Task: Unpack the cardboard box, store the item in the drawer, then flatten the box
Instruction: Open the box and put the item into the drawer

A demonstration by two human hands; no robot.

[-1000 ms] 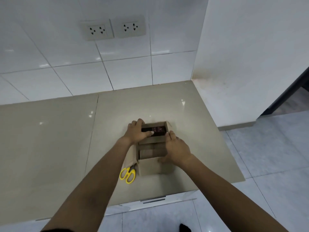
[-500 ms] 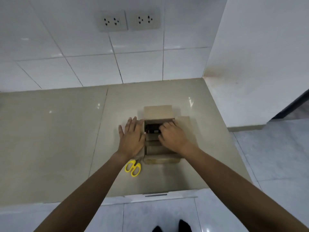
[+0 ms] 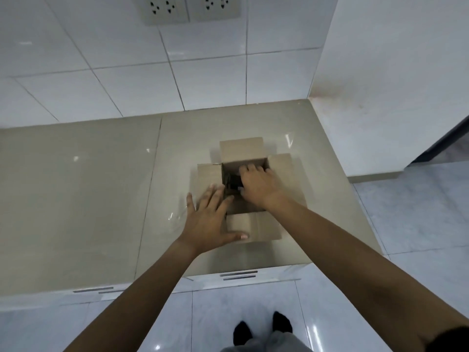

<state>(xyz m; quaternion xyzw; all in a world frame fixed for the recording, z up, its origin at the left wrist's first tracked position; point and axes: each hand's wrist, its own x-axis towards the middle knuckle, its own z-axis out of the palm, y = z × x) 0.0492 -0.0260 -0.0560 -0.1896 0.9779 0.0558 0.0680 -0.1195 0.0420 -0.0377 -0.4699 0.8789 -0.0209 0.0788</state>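
Cardboard box [image 3: 284, 174] with flaps spread at frame centre on the beige table [image 3: 101, 199], right hand [image 3: 258, 185] reaching inside over a dark item [image 3: 232, 180], grip unclear, left hand [image 3: 210, 222] flat, fingers straight, against the box's left side

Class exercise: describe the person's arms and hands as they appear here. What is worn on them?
Both forearms are bare as far as the frame shows; no sleeves, gloves, watch or rings are visible on the left hand or right hand. Nails look short and unpainted.
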